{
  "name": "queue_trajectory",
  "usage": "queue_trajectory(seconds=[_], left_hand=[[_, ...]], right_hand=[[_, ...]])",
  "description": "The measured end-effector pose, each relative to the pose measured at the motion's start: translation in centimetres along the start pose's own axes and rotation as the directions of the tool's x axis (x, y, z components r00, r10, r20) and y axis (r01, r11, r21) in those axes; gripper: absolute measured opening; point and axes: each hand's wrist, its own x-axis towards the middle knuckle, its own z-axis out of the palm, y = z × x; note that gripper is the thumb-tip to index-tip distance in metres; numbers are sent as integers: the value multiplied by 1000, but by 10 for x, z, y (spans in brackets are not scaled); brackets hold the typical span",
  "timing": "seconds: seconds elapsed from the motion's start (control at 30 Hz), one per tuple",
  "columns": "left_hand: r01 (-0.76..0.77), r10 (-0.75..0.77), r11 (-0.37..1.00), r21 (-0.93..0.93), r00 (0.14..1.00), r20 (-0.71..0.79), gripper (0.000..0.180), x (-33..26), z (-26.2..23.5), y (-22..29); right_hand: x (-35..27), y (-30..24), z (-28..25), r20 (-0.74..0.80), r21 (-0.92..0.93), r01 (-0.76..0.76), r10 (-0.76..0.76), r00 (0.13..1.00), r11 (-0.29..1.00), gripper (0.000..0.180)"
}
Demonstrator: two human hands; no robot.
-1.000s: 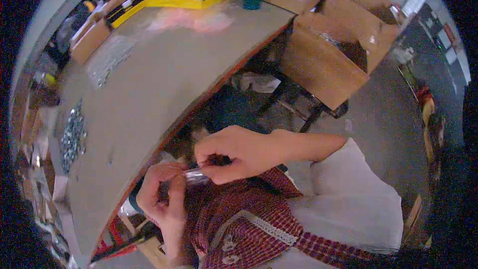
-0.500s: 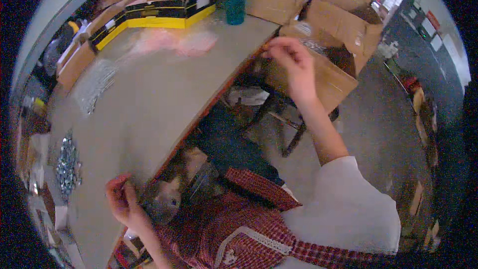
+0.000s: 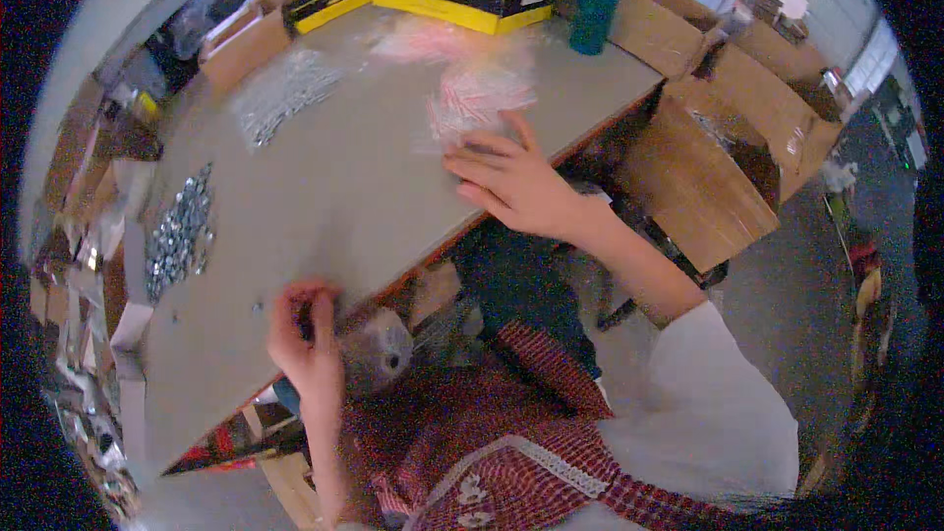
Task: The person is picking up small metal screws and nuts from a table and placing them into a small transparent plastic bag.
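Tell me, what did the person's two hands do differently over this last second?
The right hand left the left hand, swung out to the cardboard box, then came back onto the pink packets on the table. The left hand rose to the table edge, fingers pinched. Teal cup and screw pile stayed.

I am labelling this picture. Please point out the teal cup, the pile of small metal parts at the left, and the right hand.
teal cup [image 3: 596, 8]: head view, middle of its side wall.
pile of small metal parts [image 3: 179, 232]: head view, centre of the heap.
right hand [image 3: 511, 182]: head view, back of the hand.
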Motion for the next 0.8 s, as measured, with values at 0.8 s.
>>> queue_trajectory(seconds=[0.8], left_hand=[[-464, 386, 766, 446, 886, 257, 18, 1, 30, 17]], right_hand=[[43, -35, -10, -192, 401, 165, -93, 977, 901, 28]])
